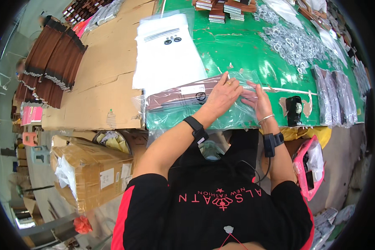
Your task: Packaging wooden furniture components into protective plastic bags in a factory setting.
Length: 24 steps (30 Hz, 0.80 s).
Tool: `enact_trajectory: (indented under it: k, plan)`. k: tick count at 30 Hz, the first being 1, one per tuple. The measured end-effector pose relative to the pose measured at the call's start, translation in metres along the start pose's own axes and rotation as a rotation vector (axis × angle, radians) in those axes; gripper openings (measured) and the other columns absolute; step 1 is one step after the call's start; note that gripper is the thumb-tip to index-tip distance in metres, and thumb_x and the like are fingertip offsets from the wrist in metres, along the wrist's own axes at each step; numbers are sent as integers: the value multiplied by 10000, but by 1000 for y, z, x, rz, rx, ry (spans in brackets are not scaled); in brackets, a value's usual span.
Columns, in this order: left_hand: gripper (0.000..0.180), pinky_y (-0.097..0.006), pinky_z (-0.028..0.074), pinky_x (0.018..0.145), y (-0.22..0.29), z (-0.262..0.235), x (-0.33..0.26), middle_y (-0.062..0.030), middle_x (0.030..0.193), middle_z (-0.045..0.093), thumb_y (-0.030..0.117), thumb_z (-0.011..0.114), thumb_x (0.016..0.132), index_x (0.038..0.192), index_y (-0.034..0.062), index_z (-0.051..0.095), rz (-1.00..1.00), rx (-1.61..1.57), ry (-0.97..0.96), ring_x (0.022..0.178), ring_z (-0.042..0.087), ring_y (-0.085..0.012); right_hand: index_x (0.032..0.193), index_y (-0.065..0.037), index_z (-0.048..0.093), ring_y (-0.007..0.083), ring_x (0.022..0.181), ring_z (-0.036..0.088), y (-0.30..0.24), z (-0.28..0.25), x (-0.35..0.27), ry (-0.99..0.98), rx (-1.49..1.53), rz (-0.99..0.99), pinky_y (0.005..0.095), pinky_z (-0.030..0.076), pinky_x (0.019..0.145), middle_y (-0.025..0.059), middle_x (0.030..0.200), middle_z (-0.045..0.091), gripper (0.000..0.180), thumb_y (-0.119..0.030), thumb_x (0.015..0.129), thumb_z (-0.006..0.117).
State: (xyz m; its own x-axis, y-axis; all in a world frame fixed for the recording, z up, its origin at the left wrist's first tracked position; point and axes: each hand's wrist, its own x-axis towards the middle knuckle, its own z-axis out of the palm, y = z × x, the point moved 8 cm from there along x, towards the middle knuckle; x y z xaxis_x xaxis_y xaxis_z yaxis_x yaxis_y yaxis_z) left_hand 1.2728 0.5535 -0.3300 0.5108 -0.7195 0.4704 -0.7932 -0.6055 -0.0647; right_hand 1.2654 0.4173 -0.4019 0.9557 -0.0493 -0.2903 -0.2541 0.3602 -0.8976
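Note:
A clear plastic bag (167,105) holding a brown flat piece lies along the table's near edge, with a white label and a dark round mark on it. Over its right part, my left hand (224,95) has its fingers closed on the bag and the end of the brown piece. My right hand (257,102) is at the bag's loose right end, fingers stretched toward my left hand and thumb apart, touching the crinkled film. Just beyond the bag lies a stack of white sheets in clear film (167,62).
A cardboard sheet (108,83) covers the left of the green table (221,46); stacked brown slats (50,62) stand farther left. Clear rings (293,43), wrapped packs (335,98) and a black device (294,111) are on the right. Below are a carton (91,175) and a pink basket (299,168).

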Motion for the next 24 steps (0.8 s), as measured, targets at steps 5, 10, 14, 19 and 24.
enact_trajectory:
  k: [5, 10, 14, 19, 24]
  plan:
    - [194, -547, 339, 1142, -7, -5, -2, -83, 1027, 582, 125, 631, 811, 987, 82, 559, -76, 27, -43, 1138, 608, -259, 1214, 28, 586, 277, 970, 705, 10, -13, 3, 111, -29, -44, 384, 591, 827, 186, 1072, 694, 490, -411, 1069, 423]
    - [200, -600, 295, 1155, -10, -13, -16, -92, 1079, 605, 120, 610, 831, 1028, 87, 591, 42, -4, -40, 1242, 566, -286, 1148, 35, 617, 263, 933, 711, 10, -11, 1, 143, -56, -15, 368, 596, 812, 183, 1038, 702, 462, -381, 1072, 430]
    - [194, -600, 280, 1166, -9, -9, -14, -100, 1108, 609, 134, 607, 841, 1026, 77, 599, 49, 38, -58, 1266, 550, -293, 1189, 40, 607, 247, 932, 711, 6, -8, 4, 77, -72, 1, 357, 594, 801, 176, 1048, 703, 463, -384, 1051, 485]
    - [348, -511, 334, 1134, 23, -43, -24, -90, 1141, 603, 157, 610, 844, 1179, 62, 616, -33, 45, 107, 1277, 522, -261, 1258, 52, 585, 226, 957, 706, -19, -2, -6, -3, -164, 12, 337, 585, 815, 168, 1098, 701, 473, -337, 991, 617]
    - [396, -388, 435, 978, 27, -29, -72, -64, 1175, 589, 175, 644, 843, 1221, 63, 613, -79, -141, -94, 1163, 552, -237, 1341, 78, 529, 225, 1074, 675, -34, 30, 0, -197, -258, 40, 329, 546, 920, 170, 1181, 676, 538, -246, 942, 689]
